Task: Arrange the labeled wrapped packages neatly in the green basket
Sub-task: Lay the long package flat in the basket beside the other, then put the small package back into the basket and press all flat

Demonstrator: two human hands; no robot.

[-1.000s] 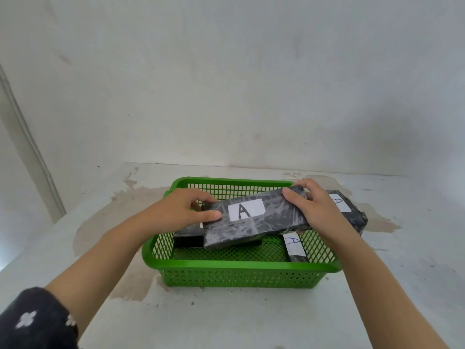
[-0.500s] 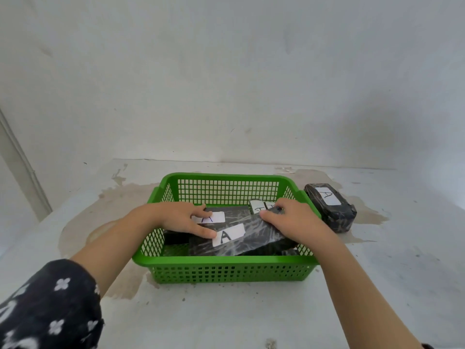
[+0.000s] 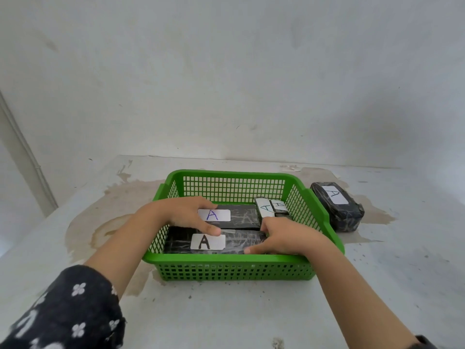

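Pale, stained bench runs up to a blank white wall, and on it sits the green basket. Both my hands are inside it. My left hand lies across the far long package, thumb tip touching the near long package just above its black "A" label. My right hand curls around that near package's right end, gripping it against the basket floor. Two small packages stand in the far right corner. One more wrapped package rests on the bench just beside the basket's right wall.
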